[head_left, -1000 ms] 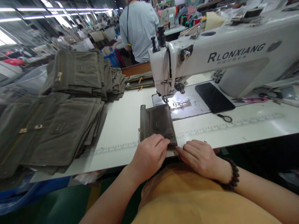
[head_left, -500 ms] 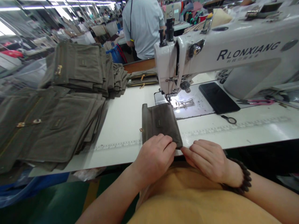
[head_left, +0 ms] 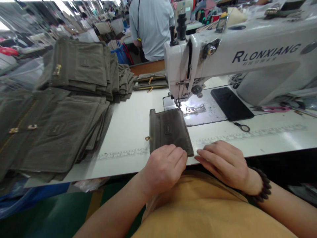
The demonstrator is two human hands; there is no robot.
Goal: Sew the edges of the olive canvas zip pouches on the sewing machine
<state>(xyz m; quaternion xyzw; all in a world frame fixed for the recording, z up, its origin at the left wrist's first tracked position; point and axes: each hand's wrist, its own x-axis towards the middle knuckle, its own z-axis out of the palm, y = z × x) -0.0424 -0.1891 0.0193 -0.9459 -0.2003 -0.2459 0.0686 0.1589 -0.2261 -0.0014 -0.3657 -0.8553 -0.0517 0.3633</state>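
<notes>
A dark olive fabric pouch [head_left: 173, 129] with a small label patch and a gold zipper pull lies flat, its far edge by the needle of the white sewing machine [head_left: 177, 76]. My left hand [head_left: 167, 165] is closed on the pouch's near edge, fingers curled over it and thumb hidden. Just right of the pouch's near corner, my right hand [head_left: 224, 163] rests at the table edge, apart from the fabric. Its fingers are loosely stretched and hold nothing visible.
Stacked olive pouches [head_left: 66, 132] cover the table's left side, with more zipped pieces [head_left: 151, 81] behind. A black phone [head_left: 231, 103], a small ring-handled tool [head_left: 242, 127] and pink-handled scissors [head_left: 272, 108] lie right. A person [head_left: 152, 29] sits beyond the machine.
My right hand has let go of the pouch's near corner and moved slightly right. My left hand stays on the near edge, and the pouch has hardly moved.
</notes>
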